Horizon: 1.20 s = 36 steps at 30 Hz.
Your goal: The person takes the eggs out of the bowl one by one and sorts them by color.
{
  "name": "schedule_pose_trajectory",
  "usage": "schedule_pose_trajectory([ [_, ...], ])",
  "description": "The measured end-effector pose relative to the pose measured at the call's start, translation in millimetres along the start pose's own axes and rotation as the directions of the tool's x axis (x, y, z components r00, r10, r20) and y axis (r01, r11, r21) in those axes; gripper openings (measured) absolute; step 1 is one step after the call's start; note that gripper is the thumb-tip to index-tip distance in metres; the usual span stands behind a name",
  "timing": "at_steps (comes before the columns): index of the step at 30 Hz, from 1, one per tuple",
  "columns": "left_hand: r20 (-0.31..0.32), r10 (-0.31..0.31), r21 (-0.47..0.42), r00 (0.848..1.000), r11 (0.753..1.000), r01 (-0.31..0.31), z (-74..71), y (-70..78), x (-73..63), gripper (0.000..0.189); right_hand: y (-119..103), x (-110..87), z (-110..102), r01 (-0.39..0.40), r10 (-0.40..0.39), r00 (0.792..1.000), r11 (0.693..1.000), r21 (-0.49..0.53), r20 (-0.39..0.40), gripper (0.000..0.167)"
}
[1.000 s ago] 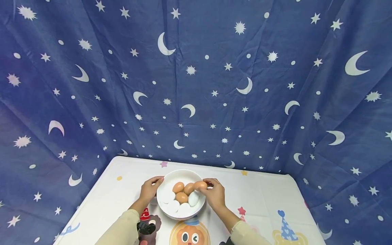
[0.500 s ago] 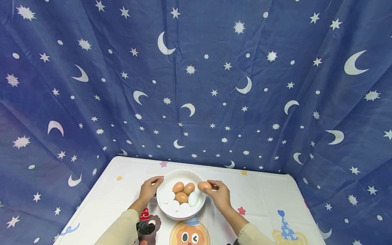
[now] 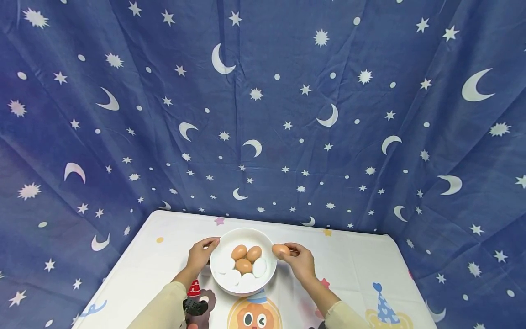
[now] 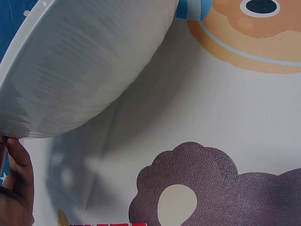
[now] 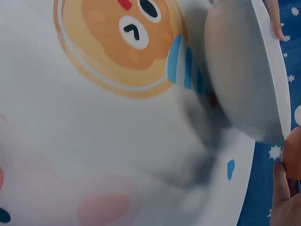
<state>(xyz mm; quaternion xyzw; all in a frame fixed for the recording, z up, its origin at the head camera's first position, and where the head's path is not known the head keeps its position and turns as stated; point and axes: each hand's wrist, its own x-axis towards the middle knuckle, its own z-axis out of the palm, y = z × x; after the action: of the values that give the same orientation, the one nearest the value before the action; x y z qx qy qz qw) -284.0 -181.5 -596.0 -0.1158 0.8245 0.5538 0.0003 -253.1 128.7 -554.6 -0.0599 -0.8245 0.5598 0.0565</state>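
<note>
A white bowl (image 3: pixel 242 236) sits on the table in the head view, its outer wall (image 4: pixel 89 61) filling the upper left of the left wrist view. Inside lie three brown eggs (image 3: pixel 244 265) and several white eggs (image 3: pixel 259 267). My left hand (image 3: pixel 200 254) grips the bowl's left rim between thumb and fingers. Just outside the right rim, my right hand (image 3: pixel 302 262) pinches another brown egg (image 3: pixel 281 250). That egg (image 5: pixel 293 155) is cut off by the edge of the right wrist view.
A white tablecloth (image 3: pixel 349 265) with cartoon prints covers the table. A blue curtain (image 3: pixel 263 114) with moons and stars hangs behind and at both sides. Under the left sleeve, a black wrist device (image 3: pixel 195 306) shows.
My right hand has carried the brown egg rightward, from over the bowl to outside its right rim. The left hand and the bowl have stayed in place.
</note>
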Motion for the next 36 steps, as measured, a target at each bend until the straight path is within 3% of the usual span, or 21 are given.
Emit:
schedule_pose_trajectory([
  [7, -0.003, -0.010, 0.007, 1.000, 1.000, 0.010, -0.4, -0.7, 1.3, 0.047, 13.4, 8.1, -10.8, -0.052, 0.051, 0.998, 0.998, -0.030, -0.036, 0.040],
  [18, 0.009, -0.032, -0.007, 0.999, 0.999, 0.032, -1.3, -0.2, -0.5, 0.049, 40.9, 19.2, -17.4, -0.082, 0.066, 0.988, 0.990, -0.111, -0.139, 0.040],
  [28, 0.002, -0.020, -0.003, 1.000, 1.000, 0.020, 0.1, 3.3, 0.4, 0.044, 63.1, 24.1, -14.6, -0.178, 0.169, 0.963, 0.984, -0.021, -0.211, 0.048],
  [36, -0.006, -0.019, -0.005, 1.000, 1.000, 0.019, 0.3, 3.4, 2.4, 0.045, 76.8, 26.7, -3.3, -0.170, 0.161, 0.946, 0.985, -0.008, -0.282, 0.043],
])
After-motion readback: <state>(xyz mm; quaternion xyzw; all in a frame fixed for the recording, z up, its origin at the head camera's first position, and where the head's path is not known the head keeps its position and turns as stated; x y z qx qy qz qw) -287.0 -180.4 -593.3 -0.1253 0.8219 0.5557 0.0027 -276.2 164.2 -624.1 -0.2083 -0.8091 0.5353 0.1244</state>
